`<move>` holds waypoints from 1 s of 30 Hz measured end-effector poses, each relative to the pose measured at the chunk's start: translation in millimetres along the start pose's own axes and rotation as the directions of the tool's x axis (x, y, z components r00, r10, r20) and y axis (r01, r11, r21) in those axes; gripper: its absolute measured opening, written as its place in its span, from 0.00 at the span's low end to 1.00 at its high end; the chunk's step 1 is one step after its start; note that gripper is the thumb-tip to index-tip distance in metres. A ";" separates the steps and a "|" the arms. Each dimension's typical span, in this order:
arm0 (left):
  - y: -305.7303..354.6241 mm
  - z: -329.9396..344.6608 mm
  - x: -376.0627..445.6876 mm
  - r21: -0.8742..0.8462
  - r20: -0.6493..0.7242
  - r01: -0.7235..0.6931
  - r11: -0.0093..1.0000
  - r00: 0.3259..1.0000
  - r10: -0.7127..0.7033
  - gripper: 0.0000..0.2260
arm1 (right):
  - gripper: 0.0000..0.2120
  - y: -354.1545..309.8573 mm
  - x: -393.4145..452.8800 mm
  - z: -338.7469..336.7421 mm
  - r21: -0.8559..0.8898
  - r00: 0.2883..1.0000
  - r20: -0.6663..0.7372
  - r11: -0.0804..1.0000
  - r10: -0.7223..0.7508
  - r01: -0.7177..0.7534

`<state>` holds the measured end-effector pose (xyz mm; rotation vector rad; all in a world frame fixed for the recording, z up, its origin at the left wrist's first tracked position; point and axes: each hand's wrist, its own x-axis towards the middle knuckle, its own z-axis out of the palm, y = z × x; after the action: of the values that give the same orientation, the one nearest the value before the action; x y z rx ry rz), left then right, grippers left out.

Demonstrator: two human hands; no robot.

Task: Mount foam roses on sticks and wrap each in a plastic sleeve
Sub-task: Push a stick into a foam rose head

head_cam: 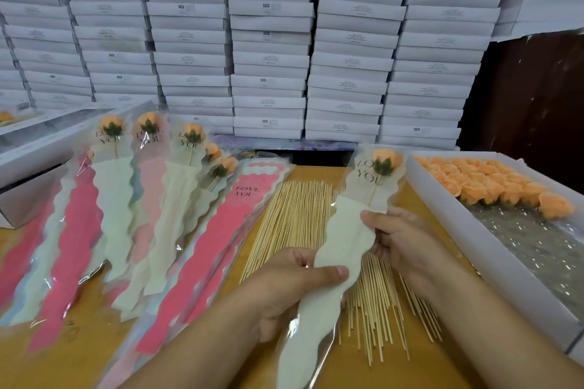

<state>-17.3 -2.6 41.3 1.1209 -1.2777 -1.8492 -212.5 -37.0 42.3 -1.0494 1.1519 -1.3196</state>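
A pale green plastic sleeve (339,230) printed "LOVE YOU" is held over the table, with an orange foam rose (383,158) on a stick inside its top. My left hand (294,284) grips the sleeve's lower part, thumb on top. Higher up, my right hand (404,240) pinches the sleeve's right edge. Beneath the sleeve lies a pile of bare wooden sticks (300,215). At the right, a white tray (493,249) holds several loose orange foam roses (493,185).
Finished wrapped roses (113,148) and empty pink and green sleeves (202,249) lie fanned across the table's left half. Stacks of white boxes (268,41) fill the back. A white box (34,148) stands at the far left.
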 end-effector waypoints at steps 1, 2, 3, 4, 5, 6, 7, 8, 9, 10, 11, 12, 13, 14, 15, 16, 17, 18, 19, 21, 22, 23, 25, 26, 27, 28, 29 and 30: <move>-0.8 0.3 -0.2 0.018 0.009 0.011 1.000 1.000 -0.011 0.01 | 0.07 -0.8 0.3 -1.1 0.010 1.000 -0.012 1.000 -0.015 0.015; -1.8 0.5 -0.2 0.030 0.017 0.024 0.999 1.000 -0.024 0.03 | 0.06 -1.3 0.5 -2.0 0.024 0.999 -0.026 0.999 -0.028 0.029; -2.5 0.4 0.0 0.031 0.026 0.036 0.999 0.999 -0.037 0.05 | 0.06 -1.3 1.0 -3.0 0.039 0.998 -0.041 0.998 -0.037 0.039; -3.3 -0.3 0.9 0.036 0.034 0.044 0.998 0.998 -0.045 0.06 | 0.06 -1.4 1.6 -3.4 0.052 0.998 -0.055 0.998 -0.042 0.045; -2.8 -0.7 1.0 0.037 0.042 0.055 0.998 0.997 -0.057 0.07 | 0.06 -1.1 2.3 -4.2 0.058 0.997 -0.065 0.997 -0.044 0.048; -2.5 -1.8 1.0 0.034 0.054 0.064 0.997 0.996 -0.066 0.06 | 0.06 -1.1 3.0 -4.4 0.059 0.997 -0.067 0.997 -0.045 0.049; -1.4 -2.4 0.2 0.030 0.056 0.069 0.997 0.996 -0.070 0.04 | 0.05 -0.8 3.7 -4.7 0.060 0.997 -0.061 0.997 -0.044 0.048; -1.3 -3.7 1.1 0.025 0.053 0.067 0.997 0.996 -0.068 0.04 | 0.06 -1.2 4.6 -4.6 0.068 0.998 -0.049 0.997 -0.039 0.042; -0.2 -4.5 0.2 0.011 0.033 0.064 0.998 0.997 -0.065 0.04 | 0.06 -1.3 5.2 -5.2 0.090 0.999 -0.040 0.995 -0.028 0.032; 0.5 -6.2 0.1 -0.005 0.015 0.058 0.998 0.998 -0.058 0.03 | 0.08 -1.9 5.9 -5.7 0.120 0.999 -0.031 0.993 -0.016 0.020; 2.9 -8.2 -0.9 -0.016 -0.012 0.044 0.999 0.999 -0.044 0.02 | 0.10 -2.4 7.0 -6.5 0.146 1.000 -0.022 0.989 -0.006 0.009; 5.3 -11.1 -1.3 -0.018 -0.041 0.024 1.000 0.999 -0.025 0.07 | 0.12 -2.6 7.8 -7.5 0.159 1.000 -0.012 0.987 0.004 -0.002; 8.1 -15.3 -1.4 -0.026 -0.077 0.005 1.000 0.997 -0.007 0.14 | 0.13 -2.4 8.8 -9.1 0.157 1.000 -0.005 0.987 0.013 -0.012; 12.6 -19.8 -1.3 -0.040 -0.104 -0.016 0.999 0.994 0.012 0.18 | 0.14 -2.1 10.0 -10.4 0.145 1.000 -0.001 0.989 0.019 -0.018; 18.1 -24.4 -2.2 -0.053 -0.123 -0.047 0.997 0.992 0.040 0.18 | 0.14 -1.3 10.7 -12.3 0.127 1.000 -0.002 0.992 0.022 -0.022; 24.5 -30.4 -2.9 -0.070 -0.135 -0.084 0.994 0.988 0.074 0.15 | 0.13 -1.0 11.4 -13.5 0.109 1.000 -0.006 0.994 0.027 -0.026; 31.9 -36.1 -4.2 -0.085 -0.153 -0.115 0.990 0.983 0.101 0.13 | 0.12 -0.7 12.1 -15.1 0.097 0.999 -0.017 0.995 0.031 -0.029; 39.8 -42.2 -6.2 -0.093 -0.177 -0.142 0.986 0.976 0.124 0.10 | 0.12 -0.6 12.9 -16.3 0.090 0.999 -0.031 0.995 0.037 -0.034; 47.4 -50.6 -7.9 -0.092 -0.202 -0.168 0.982 0.968 0.147 0.09 | 0.11 -0.6 13.4 -17.4 0.085 0.998 -0.045 0.996 0.044 -0.040; 61.4 -69.5 -10.0 -0.053 -0.282 -0.197 0.979 0.943 0.175 0.07 | 0.10 -0.5 14.5 -18.7 0.078 0.996 -0.062 0.996 0.058 -0.053; 68.0 -79.5 -11.7 -0.015 -0.341 -0.201 0.980 0.922 0.184 0.07 | 0.10 -0.4 15.1 -19.4 0.077 0.996 -0.066 0.995 0.064 -0.058; 72.5 -92.1 -11.9 0.028 -0.406 -0.199 0.980 0.893 0.193 0.05 | 0.10 -0.2 15.6 -20.2 0.076 0.995 -0.068 0.995 0.067 -0.062; 77.4 -119.3 -11.0 0.123 -0.536 -0.196 0.973 0.812 0.231 0.07 | 0.10 0.2 16.1 -21.5 0.069 0.995 -0.070 0.996 0.065 -0.060; 78.4 -132.8 -10.5 0.177 -0.593 -0.192 0.965 0.762 0.260 0.09 | 0.10 0.5 16.3 -21.7 0.065 0.996 -0.070 0.996 0.062 -0.057; 79.2 -145.1 -10.8 0.216 -0.635 -0.195 0.957 0.717 0.290 0.09 | 0.09 0.9 16.3 -22.0 0.060 0.996 -0.070 0.997 0.058 -0.053; 78.7 -158.7 -11.4 0.238 -0.669 -0.204 0.950 0.674 0.313 0.10 | 0.09 1.6 16.3 -22.0 0.054 0.996 -0.070 0.997 0.054 -0.050; 78.2 -171.0 -13.2 0.261 -0.697 -0.205 0.943 0.636 0.331 0.12 | 0.09 2.5 16.5 -21.8 0.049 0.996 -0.071 0.998 0.050 -0.047; 76.5 -183.8 -15.0 0.284 -0.725 -0.195 0.939 0.598 0.343 0.15 | 0.09 3.4 16.6 -21.4 0.044 0.996 -0.072 0.998 0.047 -0.044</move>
<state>155.5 -92.0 86.0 1.4850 -1.0065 -0.8389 -234.2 -52.0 35.3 -0.9452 1.1903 -1.3500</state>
